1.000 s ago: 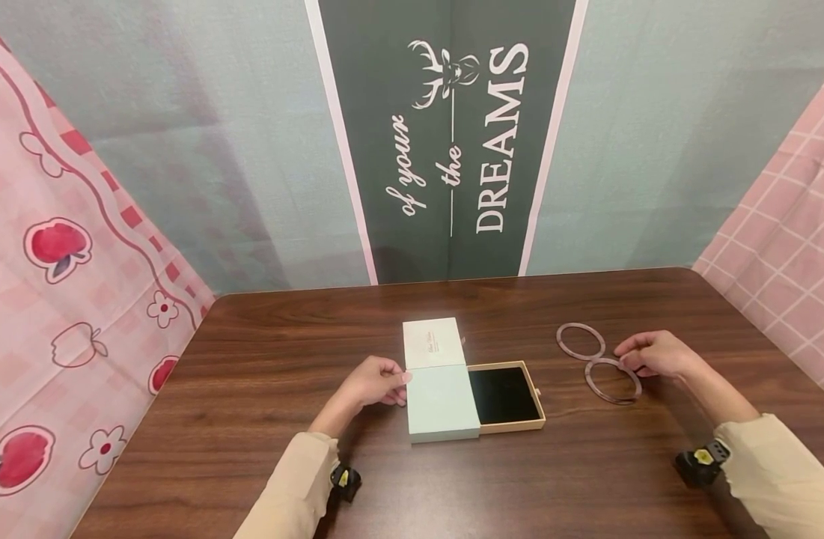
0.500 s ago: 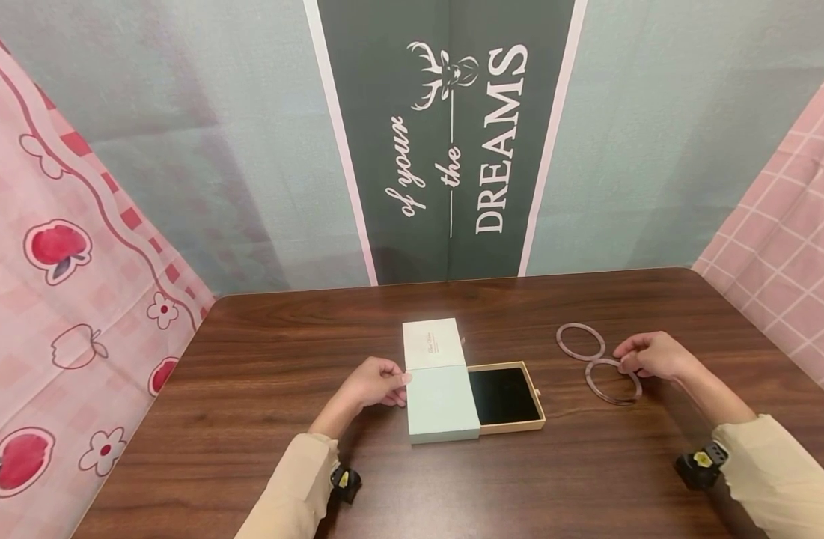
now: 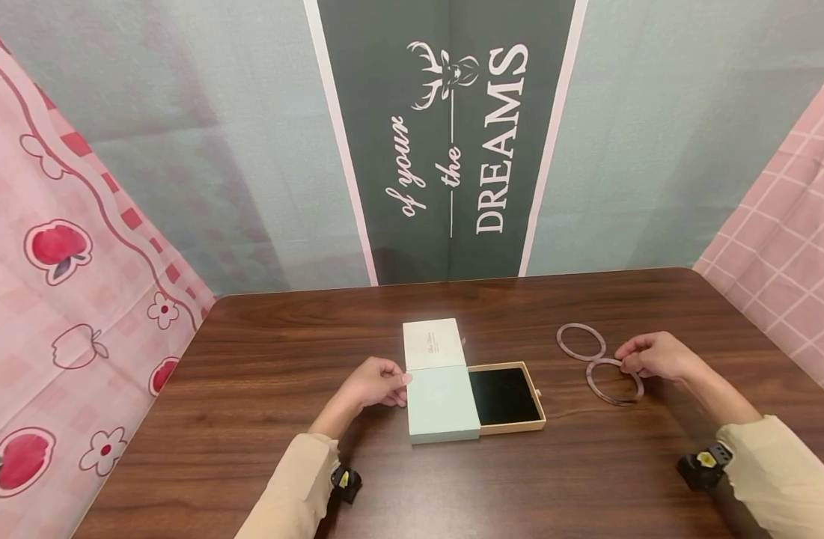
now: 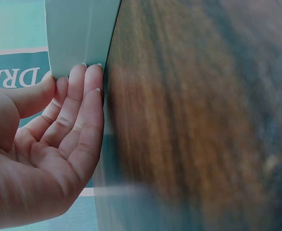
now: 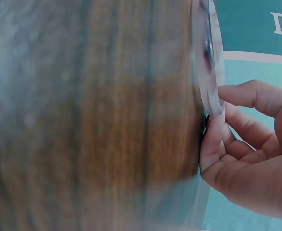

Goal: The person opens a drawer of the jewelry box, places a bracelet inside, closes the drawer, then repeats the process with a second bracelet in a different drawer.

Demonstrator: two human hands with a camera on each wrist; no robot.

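In the head view, my left hand (image 3: 374,380) rests its fingertips against the left side of a pale mint box (image 3: 441,400). The left wrist view has the fingers (image 4: 85,103) nearly straight against the box wall (image 4: 80,33), thumb at its upper edge. A shallow drawer (image 3: 513,430) with a black lining is pulled out to the box's right. On the right, my right hand (image 3: 664,355) pinches the rim of a pinkish, marbled bangle (image 3: 592,382) between thumb and finger. The right wrist view shows that bangle (image 5: 209,57) edge-on. Just behind it lies a second bangle (image 3: 568,352).
A white printed box (image 3: 428,340) stands directly behind the mint one. Everything rests on a dark wooden table (image 3: 250,419). A grey-green cloth (image 3: 203,187) with lettering hangs behind, and pink cloths (image 3: 41,299) hang at both sides.
The pinched bangle has shifted slightly right and its near edge a touch down. The right hand has barely moved; the left hand, boxes and second bangle look the same.
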